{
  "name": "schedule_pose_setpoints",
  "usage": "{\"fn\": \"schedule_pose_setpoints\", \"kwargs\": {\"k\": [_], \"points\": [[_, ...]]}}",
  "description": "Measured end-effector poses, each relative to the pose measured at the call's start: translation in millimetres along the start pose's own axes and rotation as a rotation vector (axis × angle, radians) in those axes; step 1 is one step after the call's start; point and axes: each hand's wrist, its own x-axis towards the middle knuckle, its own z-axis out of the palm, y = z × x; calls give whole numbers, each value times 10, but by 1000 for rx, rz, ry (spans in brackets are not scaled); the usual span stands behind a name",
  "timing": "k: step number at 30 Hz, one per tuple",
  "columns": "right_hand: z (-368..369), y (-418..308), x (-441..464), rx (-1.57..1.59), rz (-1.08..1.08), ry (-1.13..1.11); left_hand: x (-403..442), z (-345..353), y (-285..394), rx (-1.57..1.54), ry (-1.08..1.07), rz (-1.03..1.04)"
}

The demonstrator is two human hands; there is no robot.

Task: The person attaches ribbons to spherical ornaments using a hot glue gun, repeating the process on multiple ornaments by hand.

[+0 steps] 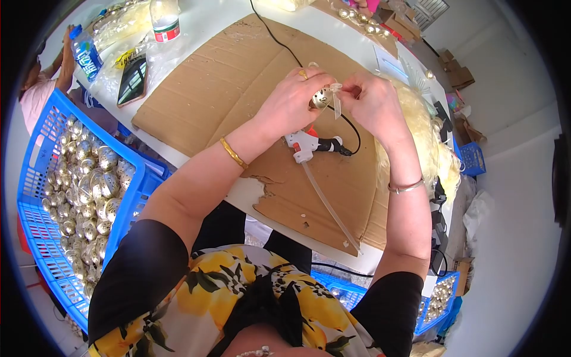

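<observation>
My left hand (290,100) is closed around a shiny gold bauble (322,99) with dark markings, held above the cardboard. Against the bauble's top, the fingertips of my right hand (375,108) pinch a small pale translucent piece (336,87); its exact kind is too small to make out. A thin clear strip (338,108) hangs just below those fingertips. Under both hands, a white hot glue gun (303,145) lies on the cardboard sheet (220,77), with a long translucent glue stick (330,205) sticking out of its back.
At left stands a blue crate (126,156) full of gold baubles (89,190). A phone (132,81), a blue-labelled bottle (86,53) and a clear bottle (165,21) are at the table's far left. Yellowish plastic bags (416,128) lie right. A black cord (273,34) crosses the cardboard.
</observation>
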Motion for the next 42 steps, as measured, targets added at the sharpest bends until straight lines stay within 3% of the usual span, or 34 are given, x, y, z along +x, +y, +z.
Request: {"fn": "schedule_pose_setpoints", "kwargs": {"k": [18,21,23,26,42], "points": [[3,-26,-57,63,93,136,-20,34,-57,-83,18,-77],[-5,3,-90,74,-22,253,-12,19,-42,-121,10,-116],[40,35,-131,-9,-254,301,-3,16,-45,-134,3,-141],[105,-1,-215,-40,-299,246,-9,30,-63,-135,48,-127],[223,-10,-275,-89,-237,228,4,29,-40,-126,90,-155]]}}
